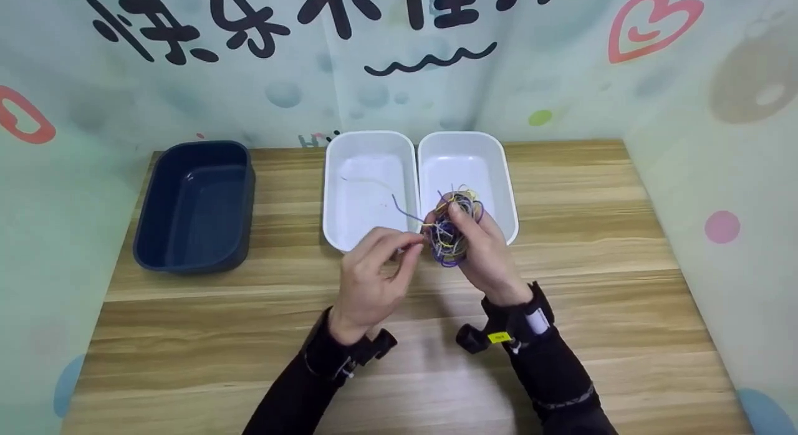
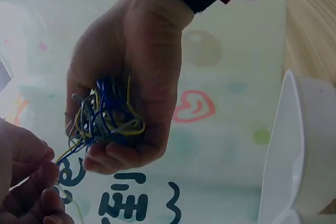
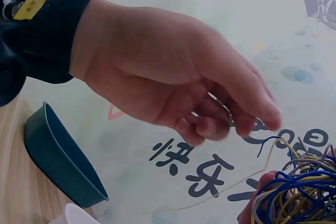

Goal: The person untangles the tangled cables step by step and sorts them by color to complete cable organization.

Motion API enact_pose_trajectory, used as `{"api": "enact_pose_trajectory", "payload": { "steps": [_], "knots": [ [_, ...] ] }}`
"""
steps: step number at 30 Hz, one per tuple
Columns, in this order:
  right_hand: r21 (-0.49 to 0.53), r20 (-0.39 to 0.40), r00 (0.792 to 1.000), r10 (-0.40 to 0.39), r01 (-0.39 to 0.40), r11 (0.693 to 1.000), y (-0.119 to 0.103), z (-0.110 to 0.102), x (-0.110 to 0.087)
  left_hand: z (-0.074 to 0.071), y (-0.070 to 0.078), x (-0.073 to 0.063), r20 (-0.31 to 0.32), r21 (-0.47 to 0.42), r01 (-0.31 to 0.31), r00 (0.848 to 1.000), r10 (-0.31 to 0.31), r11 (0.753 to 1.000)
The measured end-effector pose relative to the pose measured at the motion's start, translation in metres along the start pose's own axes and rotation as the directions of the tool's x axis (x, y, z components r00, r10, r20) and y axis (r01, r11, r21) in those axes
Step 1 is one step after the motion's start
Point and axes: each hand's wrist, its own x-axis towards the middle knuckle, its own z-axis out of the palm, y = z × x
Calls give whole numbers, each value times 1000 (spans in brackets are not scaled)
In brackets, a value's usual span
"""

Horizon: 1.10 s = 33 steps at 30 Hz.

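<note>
A tangle of thin wires (image 1: 447, 239) in blue-purple, yellow and grey sits in my right hand (image 1: 489, 254), whose thumb presses on it from above. The left wrist view shows the tangle (image 2: 107, 116) cupped by the right hand's curled fingers (image 2: 123, 156). My left hand (image 1: 377, 273) is at the tangle's left edge, thumb and forefinger close together. In the right wrist view the left hand (image 3: 173, 72) has its other fingers curled; I cannot tell whether it pinches a wire. A loose blue end (image 1: 405, 210) and a long pale yellow wire (image 3: 231, 184) stick out from the tangle.
Two white trays (image 1: 330, 201) stand side by side at the back of the wooden table (image 1: 592, 335), partly under the hands. A dark blue tray (image 1: 246, 235) stands at the left. A printed backdrop (image 1: 555, 86) rises behind the table and along its sides.
</note>
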Motion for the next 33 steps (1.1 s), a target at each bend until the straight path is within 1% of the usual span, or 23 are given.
{"api": "enact_pose_trajectory", "payload": {
  "steps": [2, 4, 8, 10, 12, 14, 16, 18, 20, 22, 25, 27, 29, 30, 33],
  "knots": [
    [-40, 19, 1000, -16, 17, 999, 2, 2, -1, 3, 1, -1, -11, -9, 22, 1000, -22, 1000],
    [-80, 30, 999, -37, 39, 996, 4, 3, -2, 4, 1, -2, -35, 7, 19, 999, -19, 1000],
    [-181, 20, 997, -76, 78, 980, 8, 7, -2, 4, -1, -2, -69, 106, -28, 997, 36, 994],
    [-253, 9, 995, -96, 96, 963, 9, 7, -3, 3, -3, -2, -72, 165, -43, 996, 55, 985],
    [-334, 18, 992, -123, 122, 935, 9, 7, -3, 1, -4, -1, -65, 222, -55, 995, 71, 973],
    [-393, 42, 989, -143, 148, 908, 8, 6, -3, -2, -5, 0, -42, 272, -66, 996, 80, 960],
    [-429, 63, 988, -143, 157, 889, 7, 6, -4, -4, -7, 1, -8, 299, -82, 996, 88, 951],
    [-451, 91, 988, -123, 151, 880, 5, 5, -3, -7, -7, 1, 33, 300, -94, 996, 88, 949],
    [-472, 101, 992, -80, 119, 874, 3, 4, -4, -8, -7, 3, 69, 289, -106, 994, 90, 951],
    [-509, 107, 994, -37, 86, 856, 1, 2, -4, -10, -7, 3, 102, 276, -109, 991, 84, 955],
    [-569, 118, 993, 14, 56, 821, 0, 0, -3, -10, -6, 3, 141, 260, -113, 987, 78, 959],
    [-605, 130, 991, 28, 57, 794, 0, -1, -3, -10, -6, 3, 160, 240, -109, 985, 71, 965],
    [-622, 141, 989, 40, 58, 781, 0, -2, -3, -9, -6, 2, 177, 213, -104, 982, 66, 971],
    [-625, 144, 989, 46, 55, 779, 0, -2, -2, -9, -6, 1, 182, 200, -99, 981, 63, 975],
    [-609, 140, 988, 57, 41, 792, 1, -2, -3, -8, -6, 0, 187, 158, -75, 981, 45, 985]
  ]
}}
